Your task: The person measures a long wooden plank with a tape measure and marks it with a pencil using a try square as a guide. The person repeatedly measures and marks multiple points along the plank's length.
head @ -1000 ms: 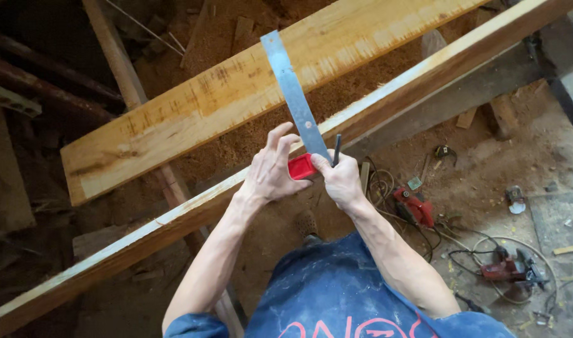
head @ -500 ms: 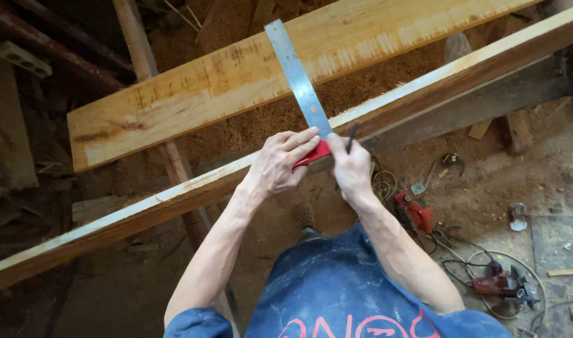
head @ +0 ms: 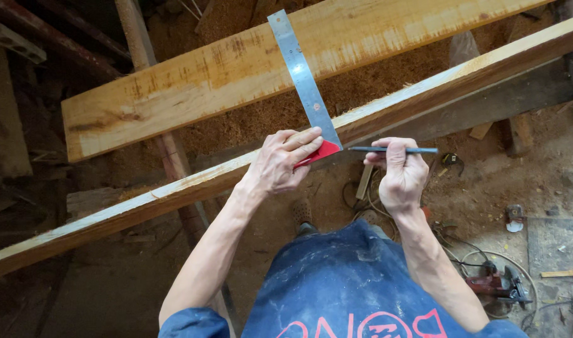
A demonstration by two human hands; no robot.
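My left hand (head: pixel 280 164) grips the red stock of a try square (head: pixel 304 84), pressing it against the near edge of a long narrow wooden beam (head: pixel 174 191) that runs diagonally across the view. The square's steel blade lies across the beam and reaches over a wide plank (head: pixel 236 69) behind it. My right hand (head: pixel 399 175) holds a dark pencil (head: pixel 393 149) horizontally, just right of the square's stock and level with the beam's near edge.
Sawdust covers the ground between the plank and the beam. A red power tool (head: pixel 496 281) with coiled cables lies on the floor at the lower right. Wood offcuts (head: pixel 515 131) and rusty metal bars (head: pixel 42 31) lie around.
The square has shifted up so its stock sits against the beam. My right hand has moved away to the right, and the pencil has turned from upright to horizontal.
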